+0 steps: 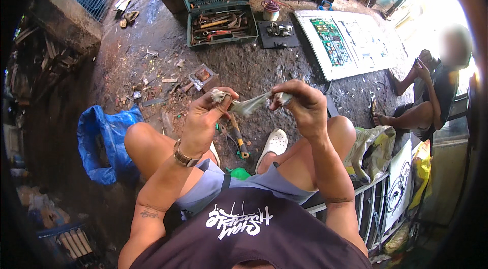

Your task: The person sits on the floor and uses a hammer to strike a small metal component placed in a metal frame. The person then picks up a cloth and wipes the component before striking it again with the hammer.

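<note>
A pale grey-white strip (250, 105), limp and creased, is stretched between my two hands above the ground. Its material I cannot make out for sure. My left hand (204, 111) pinches a bunched end between thumb and fingers. The other end is in my right hand (306, 107), whose fingers are curled around it. Below the strip, between my feet, lie a tool with a yellow handle (237, 131) and what look like pliers (227, 139), partly hidden. Just beyond my left hand sits a small squarish metal piece (203, 77).
An open green toolbox (223, 39) full of hand tools stands ahead. Right of it are a lidded pot (271, 10), a dark plate with metal parts (278, 34) and a white panel with green circuit boards (325, 68). A blue bag (94, 152) stands left; another person (432, 86) sits right.
</note>
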Action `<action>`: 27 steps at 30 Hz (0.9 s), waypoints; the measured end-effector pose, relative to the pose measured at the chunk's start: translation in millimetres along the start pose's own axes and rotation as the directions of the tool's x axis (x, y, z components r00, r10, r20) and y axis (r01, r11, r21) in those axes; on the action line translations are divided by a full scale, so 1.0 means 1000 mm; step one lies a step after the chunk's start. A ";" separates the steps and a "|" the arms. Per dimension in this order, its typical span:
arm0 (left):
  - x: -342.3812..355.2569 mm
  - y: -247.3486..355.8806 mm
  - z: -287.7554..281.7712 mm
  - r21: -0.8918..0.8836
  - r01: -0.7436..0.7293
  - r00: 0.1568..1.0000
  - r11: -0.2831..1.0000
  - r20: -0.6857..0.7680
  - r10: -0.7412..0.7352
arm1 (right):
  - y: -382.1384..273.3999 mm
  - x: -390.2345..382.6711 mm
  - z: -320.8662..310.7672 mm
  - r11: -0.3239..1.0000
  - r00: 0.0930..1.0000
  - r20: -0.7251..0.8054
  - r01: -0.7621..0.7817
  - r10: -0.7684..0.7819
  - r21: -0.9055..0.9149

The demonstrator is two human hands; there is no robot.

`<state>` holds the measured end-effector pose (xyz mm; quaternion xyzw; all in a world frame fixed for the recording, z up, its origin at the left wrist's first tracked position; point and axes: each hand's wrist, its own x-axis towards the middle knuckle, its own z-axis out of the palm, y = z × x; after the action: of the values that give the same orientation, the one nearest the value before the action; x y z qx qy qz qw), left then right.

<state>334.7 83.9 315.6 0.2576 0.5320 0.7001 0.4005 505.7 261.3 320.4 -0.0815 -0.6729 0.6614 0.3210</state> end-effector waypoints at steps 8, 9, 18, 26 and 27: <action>-0.004 -0.013 0.003 0.088 0.064 0.994 0.994 0.085 -0.072 | -0.012 0.004 0.009 0.993 0.995 -0.057 -0.072 0.078 0.094; -0.004 -0.014 0.002 0.126 0.057 0.992 0.990 0.103 -0.070 | -0.011 0.006 0.008 0.994 0.995 -0.045 -0.089 0.093 0.068; -0.003 -0.016 0.004 -0.144 0.132 0.990 0.981 0.069 -0.123 | -0.002 0.008 0.012 0.987 0.992 -0.122 -0.008 0.028 0.159; 0.002 -0.015 0.011 -0.110 0.209 0.978 0.972 0.031 -0.207 | -0.032 0.006 0.020 0.957 0.985 0.075 0.167 -0.153 -0.237; 0.004 -0.014 0.010 -0.187 0.213 0.976 0.959 0.005 -0.216 | -0.036 0.004 0.021 0.950 0.981 0.130 0.176 -0.146 -0.258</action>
<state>344.9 94.1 304.7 0.1545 0.4918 0.7014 0.4922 502.6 242.2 357.1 -0.0327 -0.7772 0.5393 0.3226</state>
